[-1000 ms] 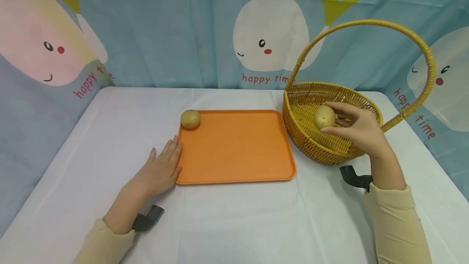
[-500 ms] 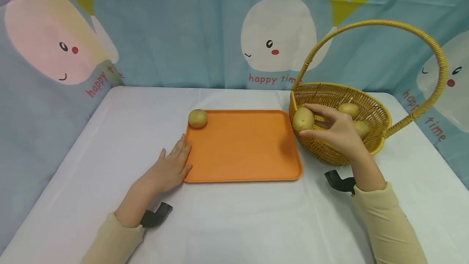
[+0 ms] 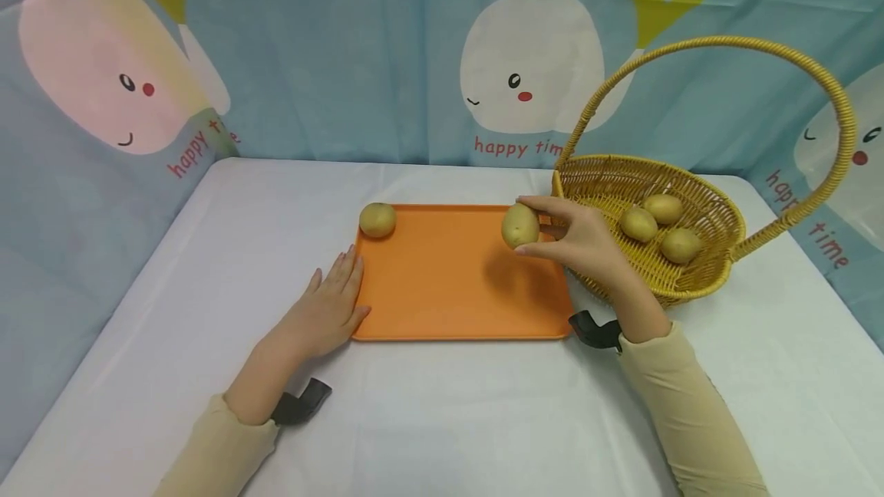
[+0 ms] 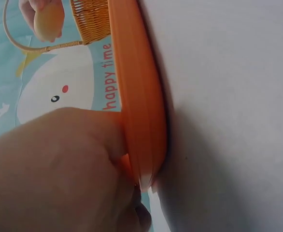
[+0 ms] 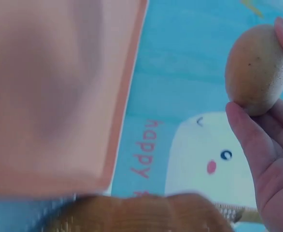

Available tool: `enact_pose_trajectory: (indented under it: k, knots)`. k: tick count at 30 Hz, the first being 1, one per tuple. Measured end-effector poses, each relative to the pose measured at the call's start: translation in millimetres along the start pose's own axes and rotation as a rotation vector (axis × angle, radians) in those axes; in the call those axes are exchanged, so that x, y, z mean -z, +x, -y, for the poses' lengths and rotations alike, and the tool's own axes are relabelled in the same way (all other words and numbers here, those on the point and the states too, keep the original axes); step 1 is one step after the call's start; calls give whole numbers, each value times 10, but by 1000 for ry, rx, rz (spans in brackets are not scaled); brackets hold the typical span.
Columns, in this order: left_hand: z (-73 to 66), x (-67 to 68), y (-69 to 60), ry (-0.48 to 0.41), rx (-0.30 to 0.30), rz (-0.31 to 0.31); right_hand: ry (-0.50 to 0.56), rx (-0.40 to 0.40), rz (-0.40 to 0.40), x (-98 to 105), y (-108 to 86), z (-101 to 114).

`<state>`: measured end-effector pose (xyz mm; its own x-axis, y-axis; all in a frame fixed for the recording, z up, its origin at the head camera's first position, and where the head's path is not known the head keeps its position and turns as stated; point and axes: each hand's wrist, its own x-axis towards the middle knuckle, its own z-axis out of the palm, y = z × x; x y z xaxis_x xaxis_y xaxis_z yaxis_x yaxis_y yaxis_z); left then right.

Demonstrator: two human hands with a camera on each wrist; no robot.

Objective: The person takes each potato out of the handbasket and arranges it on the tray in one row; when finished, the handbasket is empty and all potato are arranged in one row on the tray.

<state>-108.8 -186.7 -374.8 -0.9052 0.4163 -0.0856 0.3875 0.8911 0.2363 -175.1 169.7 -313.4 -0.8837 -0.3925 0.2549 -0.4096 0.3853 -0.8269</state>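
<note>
Above the right half of the orange tray [image 3: 442, 282], my right hand [image 3: 587, 240] pinches a potato [image 3: 520, 226] between thumb and fingertips. The right wrist view shows this potato [image 5: 257, 70] held clear of the tray [image 5: 59, 96], whose surface carries a shadow. A second potato [image 3: 377, 220] rests at the tray's far left corner. My left hand [image 3: 324, 318] rests against the tray's left edge, fingers extended along it and thumb over the rim. Seen from the left wrist, that hand [image 4: 64, 164] touches the tray's side [image 4: 139, 92].
A yellow wicker basket [image 3: 615, 175] with a tall hooped handle [image 3: 804, 60] stands right of the tray, partly behind my right forearm. Three potatoes [image 3: 664, 209] lie in it. A white cloth covers the table [image 3: 442, 420]; a printed blue curtain [image 3: 331, 98] hangs behind.
My right hand has carried the potato leftward, out from over the basket to above the tray. Potatoes in the basket have come into sight. The left hand stays at the tray's edge.
</note>
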Motion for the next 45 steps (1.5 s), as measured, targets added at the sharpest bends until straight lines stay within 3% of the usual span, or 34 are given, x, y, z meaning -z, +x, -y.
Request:
enact_pose_trajectory:
  k: [6, 14, 22, 28, 33, 45]
  knots:
    - [-11, 4, 20, 28, -41, 3, 42, -6, 43, -154, 131, -10]
    - [9, -27, 23, 7, -35, 10, 66, 3, 78, -347, 313, -13]
    - [21, -53, 25, 1, -42, 3, 81, -71, 96, -669, 613, -70]
    - [8, -53, 29, -14, -34, 4, 53, -128, 128, -930, 840, -109]
    - [-21, -34, 31, -6, -10, 8, -26, -129, 155, -1100, 994, -181]
    - [-15, -35, 23, -1, 18, 5, -30, -107, 209, -1217, 1188, -241]
